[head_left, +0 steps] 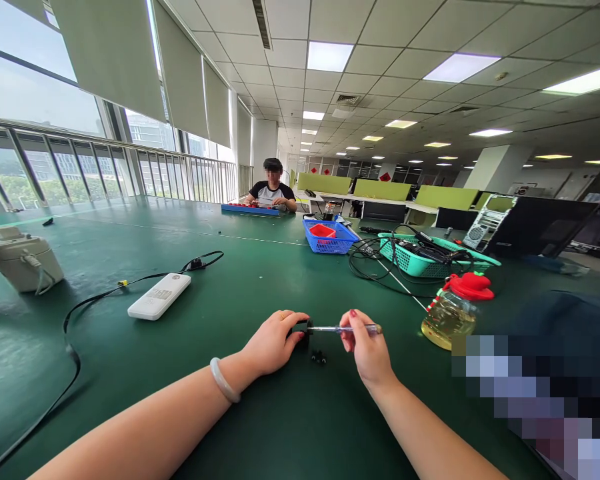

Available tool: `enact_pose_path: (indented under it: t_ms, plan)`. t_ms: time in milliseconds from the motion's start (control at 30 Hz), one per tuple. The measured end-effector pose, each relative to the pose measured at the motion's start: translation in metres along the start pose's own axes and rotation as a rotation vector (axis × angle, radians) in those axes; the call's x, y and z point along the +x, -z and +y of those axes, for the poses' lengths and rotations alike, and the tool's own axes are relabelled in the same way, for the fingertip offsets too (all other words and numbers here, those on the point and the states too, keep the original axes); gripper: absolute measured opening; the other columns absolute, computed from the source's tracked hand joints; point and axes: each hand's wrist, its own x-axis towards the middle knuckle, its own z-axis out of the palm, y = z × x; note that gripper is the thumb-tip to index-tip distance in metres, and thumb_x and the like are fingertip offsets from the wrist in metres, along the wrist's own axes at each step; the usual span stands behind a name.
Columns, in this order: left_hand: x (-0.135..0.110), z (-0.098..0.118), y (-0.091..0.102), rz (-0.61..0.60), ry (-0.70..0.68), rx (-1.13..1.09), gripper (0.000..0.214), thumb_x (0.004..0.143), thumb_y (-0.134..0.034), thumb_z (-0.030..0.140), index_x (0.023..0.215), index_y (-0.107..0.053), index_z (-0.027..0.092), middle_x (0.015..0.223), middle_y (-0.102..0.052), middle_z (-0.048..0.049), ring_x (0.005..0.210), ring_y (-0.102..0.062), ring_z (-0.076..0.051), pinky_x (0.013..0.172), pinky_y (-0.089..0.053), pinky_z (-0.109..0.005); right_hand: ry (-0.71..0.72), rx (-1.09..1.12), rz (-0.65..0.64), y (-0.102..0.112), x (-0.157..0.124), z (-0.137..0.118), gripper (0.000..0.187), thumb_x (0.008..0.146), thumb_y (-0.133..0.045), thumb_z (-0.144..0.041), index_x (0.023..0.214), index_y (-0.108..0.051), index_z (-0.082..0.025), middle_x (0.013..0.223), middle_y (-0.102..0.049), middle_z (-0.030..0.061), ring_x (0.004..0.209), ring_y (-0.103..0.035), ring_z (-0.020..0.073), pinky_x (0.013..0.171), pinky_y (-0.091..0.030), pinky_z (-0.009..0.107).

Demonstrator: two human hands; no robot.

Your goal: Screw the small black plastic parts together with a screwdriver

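My left hand is closed around a small black part on the green table. In my right hand is a screwdriver with a clear handle, held level and pinched between thumb and fingers. Its thin metal shaft points left, and the tip meets the right side of the black part; whether it sits in a screw is too small to tell. Just below lie some tiny black pieces, apart from both hands. A pale bangle circles my left wrist.
A white power bank and a black cable lie to the left. A glass jar with a red lid stands right of my hand. Beyond are a blue basket and a teal basket of cables. Another person sits at the far end.
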Motion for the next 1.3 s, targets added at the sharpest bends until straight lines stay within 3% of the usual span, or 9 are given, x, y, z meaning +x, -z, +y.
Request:
enact_pose_path:
  t_ms: [100, 233, 400, 600, 700, 800, 900, 1100, 1300]
  plan:
    - [0.001, -0.004, -0.002, 0.006, 0.087, 0.122, 0.042, 0.093, -0.038, 0.016, 0.131, -0.052, 0.025, 0.116, -0.061, -0.007, 0.106, -0.055, -0.021, 0.097, -0.044, -0.036, -0.068, 0.161, 0.152, 0.007, 0.008, 0.004, 0.044, 0.086, -0.053, -0.053, 0.057, -0.053, -0.019, 0.043, -0.039, -0.0047, 0.038, -0.034, 0.0079, 0.036, -0.024, 0.02]
    - [-0.001, -0.009, -0.004, -0.067, 0.198, 0.349, 0.042, 0.092, -0.036, 0.018, 0.125, -0.059, 0.03, 0.108, -0.06, -0.0089, 0.096, -0.056, -0.023, 0.09, -0.044, -0.041, -0.156, 0.222, 0.236, 0.014, 0.016, 0.009, 0.046, 0.079, -0.058, -0.053, 0.049, -0.048, -0.019, 0.038, -0.031, -0.0067, 0.034, -0.024, 0.0059, 0.034, -0.017, 0.02]
    - [-0.003, -0.007, -0.001, -0.085, 0.194, 0.477, 0.033, 0.09, -0.041, 0.026, 0.109, -0.068, 0.024, 0.101, -0.062, -0.011, 0.097, -0.056, -0.026, 0.091, -0.042, -0.043, -0.204, 0.204, 0.204, 0.014, 0.017, 0.013, 0.047, 0.076, -0.061, -0.055, 0.047, -0.048, -0.02, 0.039, -0.031, -0.007, 0.034, -0.024, 0.0055, 0.033, -0.016, 0.022]
    - [0.0, -0.007, 0.005, -0.088, 0.203, 0.395, 0.028, 0.082, -0.044, 0.016, 0.095, -0.069, 0.016, 0.096, -0.067, -0.0116, 0.095, -0.061, -0.026, 0.089, -0.045, -0.039, -0.201, 0.172, 0.135, 0.015, 0.017, 0.015, 0.048, 0.079, -0.058, -0.053, 0.047, -0.047, -0.02, 0.041, -0.03, -0.0066, 0.035, -0.026, 0.0061, 0.034, -0.018, 0.022]
    - [0.001, -0.005, 0.005, -0.081, 0.21, 0.354, 0.029, 0.086, -0.039, 0.017, 0.093, -0.067, 0.016, 0.094, -0.069, -0.0101, 0.093, -0.063, -0.024, 0.09, -0.046, -0.038, -0.213, 0.178, 0.14, 0.017, 0.018, 0.016, 0.049, 0.078, -0.059, -0.054, 0.047, -0.047, -0.02, 0.04, -0.03, -0.0064, 0.035, -0.026, 0.0059, 0.034, -0.019, 0.021]
    - [-0.002, -0.002, 0.004, -0.113, 0.139, 0.232, 0.036, 0.094, -0.037, 0.033, 0.121, -0.057, 0.019, 0.118, -0.065, -0.0092, 0.112, -0.058, -0.024, 0.1, -0.042, -0.039, -0.235, 0.18, 0.13, 0.017, 0.018, 0.015, 0.049, 0.077, -0.06, -0.055, 0.046, -0.047, -0.02, 0.04, -0.029, -0.0068, 0.035, -0.026, 0.0055, 0.035, -0.019, 0.021]
    - [-0.005, 0.001, 0.003, -0.217, 0.024, 0.118, 0.052, 0.093, -0.042, 0.045, 0.142, -0.037, 0.025, 0.141, -0.05, -0.0068, 0.13, -0.046, -0.025, 0.109, -0.034, -0.041, -0.263, 0.162, 0.092, 0.015, 0.017, 0.014, 0.05, 0.076, -0.061, -0.057, 0.046, -0.047, -0.019, 0.039, -0.031, -0.0068, 0.035, -0.026, 0.005, 0.035, -0.019, 0.021]
    - [-0.008, 0.007, 0.001, -0.291, -0.142, 0.087, 0.056, 0.088, -0.054, 0.046, 0.141, -0.039, 0.034, 0.146, -0.043, -0.0068, 0.132, -0.041, -0.029, 0.11, -0.03, -0.05, -0.301, 0.261, 0.043, 0.012, 0.016, 0.012, 0.047, 0.077, -0.06, -0.053, 0.047, -0.047, -0.019, 0.036, -0.028, -0.0076, 0.033, -0.024, 0.0053, 0.034, -0.017, 0.02]
    - [-0.006, 0.017, -0.007, -0.264, -0.156, 0.102, 0.041, 0.086, -0.058, 0.046, 0.125, -0.056, 0.036, 0.128, -0.054, -0.0055, 0.118, -0.049, -0.028, 0.104, -0.035, -0.05, -0.285, 0.405, 0.041, 0.018, 0.021, 0.016, 0.045, 0.078, -0.061, -0.049, 0.047, -0.045, -0.019, 0.038, -0.029, -0.0078, 0.032, -0.022, 0.0043, 0.033, -0.017, 0.019]
